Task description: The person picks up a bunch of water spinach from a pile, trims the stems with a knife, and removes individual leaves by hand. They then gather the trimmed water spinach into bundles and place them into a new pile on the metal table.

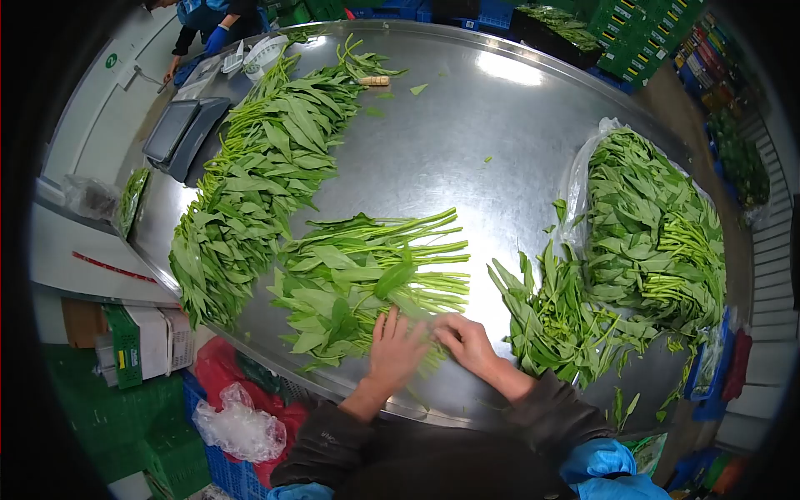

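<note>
A loose bunch of water spinach point(350, 267) lies in front of me on the steel table point(433, 158), its leaves to the left and pale stem ends to the right. My left hand point(396, 354) rests on the near side of this bunch, fingers stretched over leaves and stems, slightly blurred. Beside it, my right hand point(468, 342) has its fingers curled at the near stem ends; what they pinch, if anything, is hidden. A smaller heap of greens point(550, 317) lies to the right of my right hand.
A long row of water spinach point(267, 158) lines the table's left side, with a wooden-handled tool point(374, 81) near its far end. At right, a plastic bag point(581, 183) holds more greens. A dark scale point(185, 133) stands at left. Another person's gloved hand point(217, 39) shows far left.
</note>
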Demonstrator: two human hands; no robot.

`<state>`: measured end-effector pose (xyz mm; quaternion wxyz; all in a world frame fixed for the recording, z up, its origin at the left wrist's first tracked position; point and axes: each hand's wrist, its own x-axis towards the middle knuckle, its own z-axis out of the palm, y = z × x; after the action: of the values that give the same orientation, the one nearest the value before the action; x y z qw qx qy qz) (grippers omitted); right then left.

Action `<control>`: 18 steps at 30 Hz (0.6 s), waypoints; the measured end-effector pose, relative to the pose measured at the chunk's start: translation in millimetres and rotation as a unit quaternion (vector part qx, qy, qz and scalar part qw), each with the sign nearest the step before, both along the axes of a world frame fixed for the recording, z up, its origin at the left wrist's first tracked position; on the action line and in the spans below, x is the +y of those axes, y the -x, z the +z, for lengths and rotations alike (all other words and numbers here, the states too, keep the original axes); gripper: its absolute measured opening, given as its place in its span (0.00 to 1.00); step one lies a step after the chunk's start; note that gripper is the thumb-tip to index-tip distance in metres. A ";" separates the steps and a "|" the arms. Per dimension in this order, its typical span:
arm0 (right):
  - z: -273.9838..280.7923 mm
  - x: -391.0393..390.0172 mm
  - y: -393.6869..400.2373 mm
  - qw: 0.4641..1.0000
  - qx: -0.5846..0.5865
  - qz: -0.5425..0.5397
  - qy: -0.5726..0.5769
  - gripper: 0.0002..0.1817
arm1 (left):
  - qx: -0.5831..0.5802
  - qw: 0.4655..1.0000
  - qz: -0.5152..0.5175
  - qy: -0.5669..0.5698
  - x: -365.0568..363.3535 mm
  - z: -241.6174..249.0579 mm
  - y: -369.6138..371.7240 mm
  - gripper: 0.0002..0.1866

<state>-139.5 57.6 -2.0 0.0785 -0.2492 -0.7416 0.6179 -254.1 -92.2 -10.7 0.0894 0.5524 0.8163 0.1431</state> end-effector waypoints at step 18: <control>57.7 107.3 60.2 0.917 -0.083 0.142 -0.364 0.11 | -0.288 0.946 0.107 -0.100 -57.4 59.8 -31.2 0.29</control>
<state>-199.7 164.9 55.7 0.0137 -0.1459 -0.9467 0.2868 -222.9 -149.6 49.1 0.2490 0.4028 0.7917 0.3860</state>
